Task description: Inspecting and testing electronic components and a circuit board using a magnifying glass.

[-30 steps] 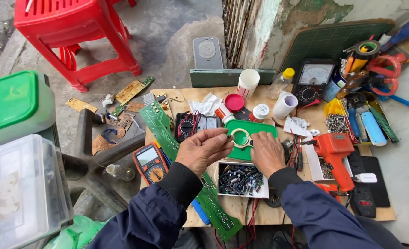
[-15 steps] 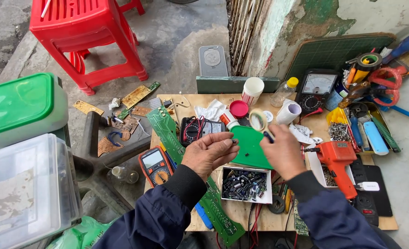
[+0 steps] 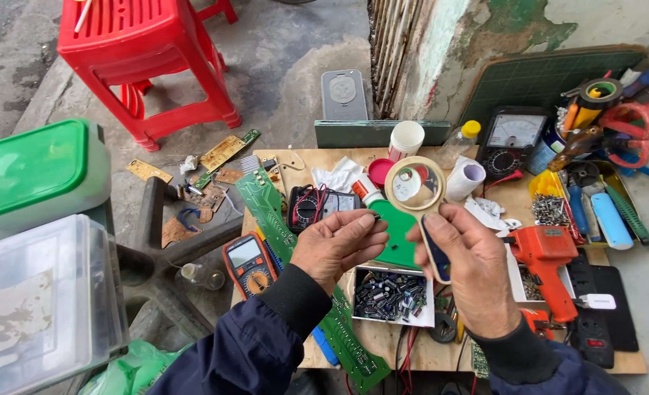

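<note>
Right hand (image 3: 471, 271) is clamped on the dark handle of a magnifying glass (image 3: 414, 184), lens raised over the wooden board (image 3: 383, 344). Left hand (image 3: 337, 245) pinches a tiny dark component (image 3: 375, 216) between fingertips, just beside the lens. Around them lie a long green circuit board (image 3: 280, 234), an orange soldering gun (image 3: 548, 260) and an orange multimeter (image 3: 245, 261). Below the hands, a white box (image 3: 390, 296) holds many small capacitors.
</note>
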